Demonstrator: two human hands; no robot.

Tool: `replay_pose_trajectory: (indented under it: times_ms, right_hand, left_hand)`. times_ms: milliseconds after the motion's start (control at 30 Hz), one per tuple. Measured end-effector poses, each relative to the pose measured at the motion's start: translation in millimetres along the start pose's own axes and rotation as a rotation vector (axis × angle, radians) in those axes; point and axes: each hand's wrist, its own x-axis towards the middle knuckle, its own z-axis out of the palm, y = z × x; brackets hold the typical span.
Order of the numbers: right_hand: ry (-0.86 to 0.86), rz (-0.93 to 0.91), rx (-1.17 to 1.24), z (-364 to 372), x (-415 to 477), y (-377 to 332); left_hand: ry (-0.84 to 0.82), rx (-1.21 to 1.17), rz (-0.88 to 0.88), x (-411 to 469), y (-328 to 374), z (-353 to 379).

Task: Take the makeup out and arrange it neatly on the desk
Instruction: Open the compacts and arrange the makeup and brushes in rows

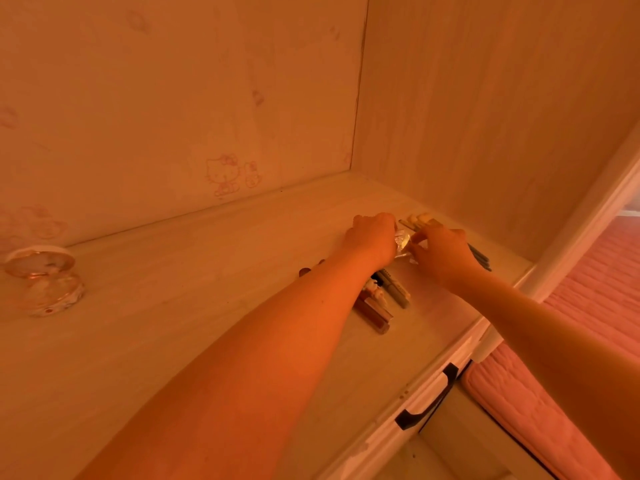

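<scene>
Two bare forearms fill the near part of the view, reaching to the far right corner of the pale wooden desk [173,323]. Both hands meet over one small silvery, crinkled item [403,242] lying on the desktop. What it is cannot be made out, since the hands cover most of it. On its left, the left hand [372,237] is curled with its fingers hidden, so whether it grips the item cannot be told. On the right, the right hand [441,252] has thumb and fingertips pinched on the item's edge.

Nearer than the hands, a row of makeup tubes [379,306] lies side by side on the desk, partly hidden under the left forearm. About five show, though the count is uncertain. Beyond the right hand, a few slim pencils [479,256] poke out, the rest of them covered. At the far corner sit small pale rounded pieces [419,218], too blurred to count. Two small dark round things [310,268] peek out just left of the left forearm.

Far to the left, well apart from all this, one open shell-shaped case [48,282] stands alone.
</scene>
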Motion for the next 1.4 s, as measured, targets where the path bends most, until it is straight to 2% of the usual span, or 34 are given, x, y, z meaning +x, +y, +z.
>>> replay_pose_trajectory:
  times_ms: [367, 600, 833, 1033, 1300, 1400]
  right_hand:
    - [0.104, 0.048, 0.525, -34.9, -27.8, -27.1]
    - [-0.001, 0.059, 0.852, -51.5, -67.9, -72.9]
    - [-0.101, 0.014, 1.017, -54.0, -102.5, -127.1]
    - [-0.204, -0.106, 0.949, -44.3, -119.9, -175.6]
    - [-0.157, -0.573, 0.609, -38.3, -153.1, -226.4]
    - [-0.196, -0.647, 0.583, -36.0, -161.6, -241.2]
  left_hand:
    - [0.206, -0.347, 0.054, -40.6, 3.4, -47.3]
    - [0.229, -0.647, -0.093, -99.7, -37.8, -91.5]
    - [0.117, -0.956, -0.202, -168.1, -76.3, -122.1]
    - [0.213, -1.059, -0.294, -219.9, -106.0, -143.3]
    - [0.292, -1.174, -0.471, -276.4, -139.7, -160.8]
    - [0.297, -1.227, -0.487, -295.0, -147.6, -169.3]
